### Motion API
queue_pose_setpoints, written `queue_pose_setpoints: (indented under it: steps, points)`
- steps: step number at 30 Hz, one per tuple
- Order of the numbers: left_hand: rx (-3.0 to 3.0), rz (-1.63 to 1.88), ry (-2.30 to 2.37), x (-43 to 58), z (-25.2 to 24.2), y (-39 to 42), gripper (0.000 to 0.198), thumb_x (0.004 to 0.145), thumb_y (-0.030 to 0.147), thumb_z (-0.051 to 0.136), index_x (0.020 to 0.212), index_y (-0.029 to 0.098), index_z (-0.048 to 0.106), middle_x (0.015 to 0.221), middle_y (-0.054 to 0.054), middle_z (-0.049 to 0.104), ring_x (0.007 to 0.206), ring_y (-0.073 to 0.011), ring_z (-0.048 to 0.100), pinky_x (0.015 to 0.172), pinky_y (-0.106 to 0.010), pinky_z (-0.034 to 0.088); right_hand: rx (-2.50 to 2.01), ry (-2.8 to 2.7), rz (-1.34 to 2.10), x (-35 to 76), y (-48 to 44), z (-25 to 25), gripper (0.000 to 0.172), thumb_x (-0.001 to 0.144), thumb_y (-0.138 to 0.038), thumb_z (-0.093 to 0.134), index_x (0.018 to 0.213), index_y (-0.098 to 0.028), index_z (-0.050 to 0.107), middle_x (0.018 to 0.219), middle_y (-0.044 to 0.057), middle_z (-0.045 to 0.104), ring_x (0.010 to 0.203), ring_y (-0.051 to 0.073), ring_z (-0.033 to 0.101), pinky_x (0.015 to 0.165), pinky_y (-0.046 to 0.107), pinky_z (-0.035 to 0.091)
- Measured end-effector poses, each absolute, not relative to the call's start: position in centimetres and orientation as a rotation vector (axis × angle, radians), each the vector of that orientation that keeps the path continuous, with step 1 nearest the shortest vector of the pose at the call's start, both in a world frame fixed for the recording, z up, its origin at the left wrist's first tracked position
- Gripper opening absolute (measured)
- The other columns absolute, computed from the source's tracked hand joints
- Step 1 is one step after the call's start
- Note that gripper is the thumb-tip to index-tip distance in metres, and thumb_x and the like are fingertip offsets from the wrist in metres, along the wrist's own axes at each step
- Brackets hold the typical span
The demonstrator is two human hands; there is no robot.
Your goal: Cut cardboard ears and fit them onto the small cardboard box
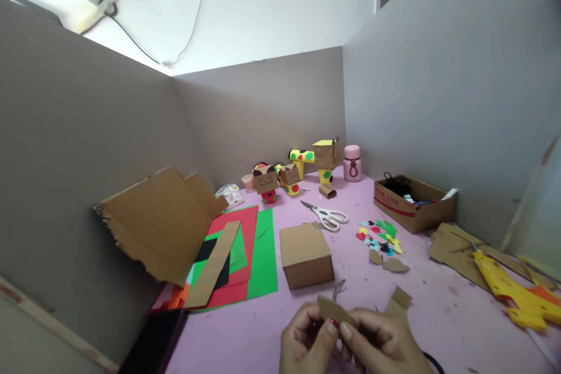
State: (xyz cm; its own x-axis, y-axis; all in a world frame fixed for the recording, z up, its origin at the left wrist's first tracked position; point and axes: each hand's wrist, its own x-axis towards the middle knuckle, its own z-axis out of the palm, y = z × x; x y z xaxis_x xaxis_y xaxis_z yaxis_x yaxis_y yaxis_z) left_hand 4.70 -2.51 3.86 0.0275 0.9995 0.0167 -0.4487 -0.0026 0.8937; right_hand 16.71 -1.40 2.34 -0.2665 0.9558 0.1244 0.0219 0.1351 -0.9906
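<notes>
A small piece of brown cardboard (pixel 332 310) is pinched between both hands at the bottom centre. My left hand (pixel 307 336) grips its left side, thumb in front. My right hand (pixel 377 336) has thumb and fingers closed on its right edge. Just beyond my fingers stands a closed cardboard box (pixel 307 254) on the pink table (pixel 228 339). A folded cardboard scrap (pixel 400 299) lies behind my right hand. White-handled scissors (pixel 326 214) lie open past the box.
Coloured paper sheets (pixel 263 257) and a large cardboard piece (pixel 162 222) lie left. Cardboard animals (pixel 266 184) and a pink bottle (pixel 352 163) stand at the back. On the right are paper cutouts (pixel 380 236), an open box (pixel 412 210) and a yellow glue gun (pixel 511 292).
</notes>
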Motion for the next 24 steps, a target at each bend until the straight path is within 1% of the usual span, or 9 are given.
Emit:
queue_pose_setpoints:
  steps: [5, 8, 10, 15, 17, 19, 20, 22, 24]
  points:
    - [0.801, 1.395, 0.901, 4.7, 3.9, -2.4, 0.025, 0.053, 0.034, 0.081, 0.060, 0.013, 0.070, 0.046, 0.002, 0.058, 0.041, -0.0081, 0.049, 0.044, -0.019, 0.037, -0.981, -1.586, 1.220, 16.7, -1.1, 2.5, 0.045, 0.080, -0.054, 0.047, 0.056, -0.016, 0.052, 0.049, -0.003, 0.046, 0.045, 0.009, 0.041, 0.043, 0.021, 0.032]
    - [0.725, 1.397, 0.913, 4.5, 3.2, -2.0, 0.029, 0.048, 0.035, 0.083, 0.060, 0.012, 0.071, 0.050, -0.002, 0.063, 0.047, -0.0112, 0.054, 0.049, -0.020, 0.041, -0.961, -1.605, 1.228, 16.7, -0.9, 2.6, 0.044, 0.081, -0.052, 0.047, 0.057, -0.016, 0.052, 0.049, -0.003, 0.047, 0.045, 0.010, 0.043, 0.045, 0.021, 0.033]
    - [0.684, 1.393, 0.945, 4.3, 2.7, -1.6, 0.031, 0.046, 0.036, 0.084, 0.060, 0.011, 0.071, 0.051, -0.003, 0.064, 0.048, -0.0111, 0.054, 0.049, -0.020, 0.040, -0.987, -1.628, 1.173, 16.9, -0.6, 2.9, 0.043, 0.082, -0.052, 0.046, 0.059, -0.016, 0.054, 0.050, -0.003, 0.049, 0.046, 0.011, 0.046, 0.046, 0.021, 0.036]
    - [0.631, 1.376, 1.062, 3.5, 1.9, -0.9, 0.040, 0.042, 0.042, 0.084, 0.058, 0.010, 0.067, 0.042, -0.001, 0.060, 0.035, -0.0047, 0.044, 0.036, -0.014, 0.027, -1.189, -1.710, 0.838, 19.2, 0.1, 4.1, 0.037, 0.088, -0.044, 0.038, 0.073, -0.016, 0.058, 0.063, 0.001, 0.059, 0.055, 0.015, 0.056, 0.054, 0.025, 0.043]
    - [0.613, 1.374, 1.065, 3.3, 1.8, -0.8, 0.042, 0.040, 0.043, 0.084, 0.060, 0.010, 0.067, 0.043, -0.001, 0.062, 0.035, -0.0049, 0.046, 0.036, -0.013, 0.027, -1.253, -1.826, 0.723, 20.8, -0.2, 4.2, 0.028, 0.085, -0.036, 0.045, 0.072, -0.017, 0.061, 0.064, 0.002, 0.062, 0.060, 0.018, 0.058, 0.058, 0.027, 0.044]
    - [0.594, 1.371, 1.062, 3.3, 1.9, -0.8, 0.043, 0.039, 0.043, 0.084, 0.061, 0.010, 0.066, 0.044, -0.002, 0.063, 0.038, -0.0060, 0.050, 0.037, -0.012, 0.032, -1.365, -2.115, 0.508, 22.4, -1.1, 3.9, 0.017, 0.079, -0.023, 0.050, 0.083, -0.020, 0.066, 0.078, 0.006, 0.067, 0.072, 0.022, 0.062, 0.065, 0.030, 0.045]
    - [0.585, 1.370, 1.059, 3.3, 1.9, -0.8, 0.043, 0.039, 0.043, 0.084, 0.061, 0.010, 0.066, 0.045, -0.001, 0.063, 0.040, -0.0069, 0.053, 0.039, -0.013, 0.035, -1.406, -2.233, 0.437, 23.2, -1.7, 3.5, 0.024, 0.074, -0.016, 0.051, 0.091, -0.021, 0.067, 0.089, 0.008, 0.068, 0.079, 0.023, 0.063, 0.069, 0.031, 0.047]
    - [0.570, 1.370, 1.052, 3.3, 1.9, -1.0, 0.042, 0.040, 0.042, 0.084, 0.063, 0.011, 0.067, 0.046, -0.001, 0.063, 0.043, -0.0084, 0.056, 0.041, -0.014, 0.039, -1.460, -2.397, 0.370, 24.4, -2.8, 2.8, 0.039, 0.066, -0.009, 0.052, 0.100, -0.024, 0.066, 0.101, 0.010, 0.067, 0.091, 0.026, 0.062, 0.072, 0.032, 0.049]
    - [0.560, 1.377, 1.043, 3.4, 2.0, -1.1, 0.040, 0.041, 0.040, 0.084, 0.063, 0.011, 0.067, 0.048, -0.001, 0.064, 0.045, -0.0091, 0.058, 0.043, -0.014, 0.041, -1.511, -2.481, 0.304, 25.1, -3.7, 2.1, 0.040, 0.067, -0.008, 0.051, 0.101, -0.023, 0.066, 0.106, 0.014, 0.065, 0.096, 0.029, 0.061, 0.074, 0.034, 0.051]
